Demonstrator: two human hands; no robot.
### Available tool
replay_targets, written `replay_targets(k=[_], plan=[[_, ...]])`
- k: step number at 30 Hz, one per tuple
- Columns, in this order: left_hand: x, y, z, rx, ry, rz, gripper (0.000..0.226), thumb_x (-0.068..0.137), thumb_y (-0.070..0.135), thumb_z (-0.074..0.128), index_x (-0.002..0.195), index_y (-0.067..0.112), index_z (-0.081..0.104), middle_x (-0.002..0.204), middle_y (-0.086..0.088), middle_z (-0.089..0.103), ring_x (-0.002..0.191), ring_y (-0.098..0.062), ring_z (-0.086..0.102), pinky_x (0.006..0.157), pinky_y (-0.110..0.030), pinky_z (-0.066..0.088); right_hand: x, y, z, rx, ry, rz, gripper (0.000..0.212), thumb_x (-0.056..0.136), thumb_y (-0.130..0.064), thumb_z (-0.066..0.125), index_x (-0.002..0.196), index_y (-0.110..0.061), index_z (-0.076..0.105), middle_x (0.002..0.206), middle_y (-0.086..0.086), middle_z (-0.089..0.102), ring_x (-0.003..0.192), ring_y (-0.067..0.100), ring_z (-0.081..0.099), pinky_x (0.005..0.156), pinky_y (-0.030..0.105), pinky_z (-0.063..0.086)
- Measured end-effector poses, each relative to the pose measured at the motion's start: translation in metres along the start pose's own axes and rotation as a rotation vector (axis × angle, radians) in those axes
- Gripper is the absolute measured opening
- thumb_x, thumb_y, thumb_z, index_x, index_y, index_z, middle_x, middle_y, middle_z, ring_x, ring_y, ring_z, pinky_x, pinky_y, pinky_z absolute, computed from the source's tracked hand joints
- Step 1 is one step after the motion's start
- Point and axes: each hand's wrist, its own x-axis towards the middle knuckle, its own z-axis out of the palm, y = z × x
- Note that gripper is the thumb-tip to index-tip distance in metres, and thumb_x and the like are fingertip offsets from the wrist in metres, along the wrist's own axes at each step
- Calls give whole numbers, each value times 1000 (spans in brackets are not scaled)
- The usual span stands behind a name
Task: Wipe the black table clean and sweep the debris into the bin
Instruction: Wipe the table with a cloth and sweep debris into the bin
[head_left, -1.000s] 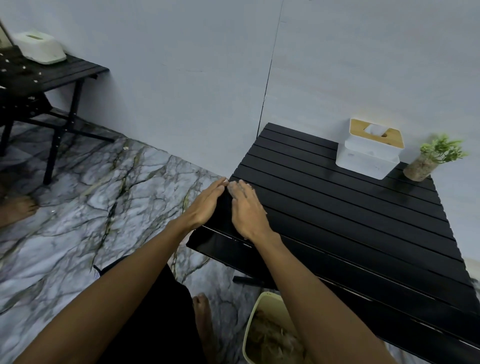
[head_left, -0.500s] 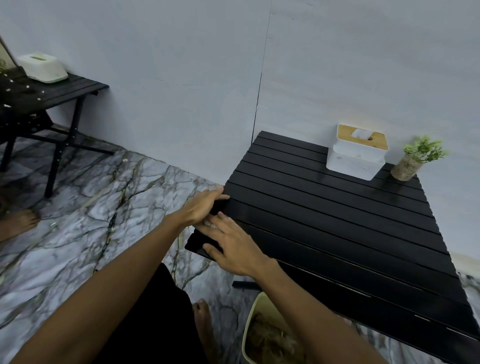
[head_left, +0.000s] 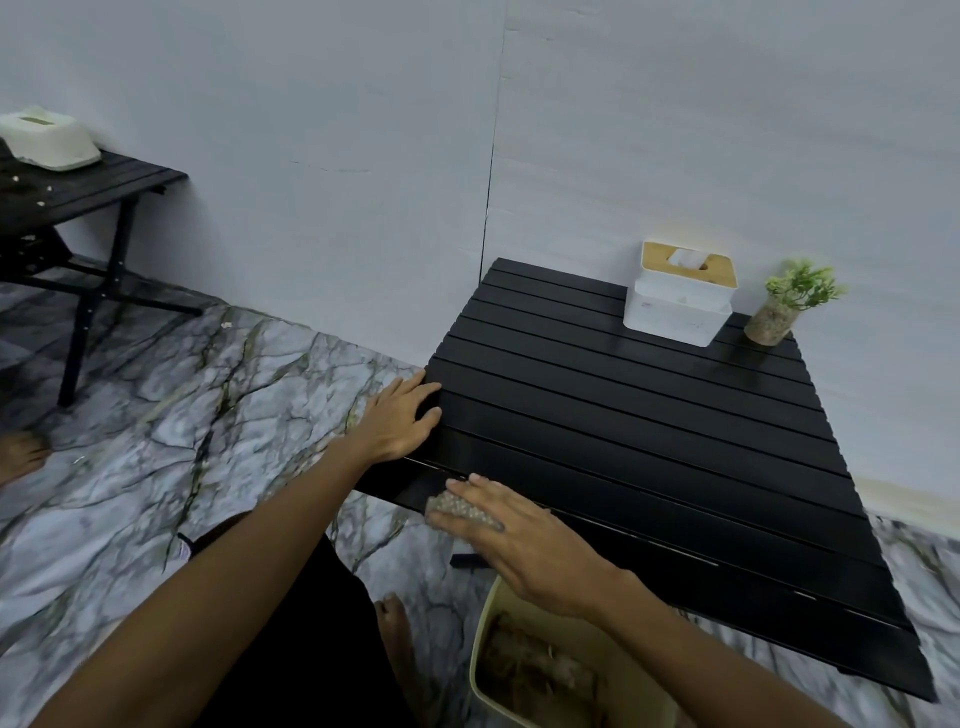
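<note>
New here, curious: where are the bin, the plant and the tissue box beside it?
bin (head_left: 482, 636): head view, pale left rim.
plant (head_left: 802, 286): head view, green leaves.
tissue box (head_left: 670, 317): head view, white front wall.

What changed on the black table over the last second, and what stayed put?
The right hand left the left hand and slid to the near edge of the black table, toward the bin, pushing a grey clump. The left hand stays at the table's left edge; tissue box and plant unmoved.

tissue box left of plant, on table
</note>
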Motion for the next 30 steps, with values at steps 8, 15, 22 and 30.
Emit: replay_targets(k=[8, 15, 22, 30], plan=[[-11, 20, 22, 156, 187, 19, 51, 103, 41, 30, 150, 21, 32, 161, -3, 20, 149, -27, 9, 120, -49, 4, -80, 22, -8, -62, 132, 278, 55, 110, -25, 33, 159, -38, 12, 167, 2, 19, 155, 15, 11, 126, 37, 15], [-13, 50, 45, 234, 179, 116, 70, 91, 60, 14, 150, 27, 32, 161, 1, 22, 150, -24, 8, 118, -47, -4, -142, 42, -4, -48, 322, 637, 52, 107, -16, 40, 157, -18, 29, 163, 3, 29, 153, 13, 18, 123, 42, 23], [-18, 78, 57, 226, 169, 166, 73, 89, 64, 11, 150, 30, 31, 161, 3, 23, 150, -23, 7, 118, -46, -7, -222, 73, -16, -99, 470, 1068, 45, 106, -20, 37, 151, -11, 38, 156, 15, 35, 146, 38, 31, 114, 58, 35], [-26, 98, 67, 193, 173, 242, 73, 90, 64, 11, 149, 28, 34, 160, 1, 24, 150, -23, 7, 119, -48, -5, -232, 73, -27, -263, 460, 1110, 64, 103, -45, 32, 153, -6, 35, 165, 14, 22, 155, 33, 10, 123, 51, 21]])
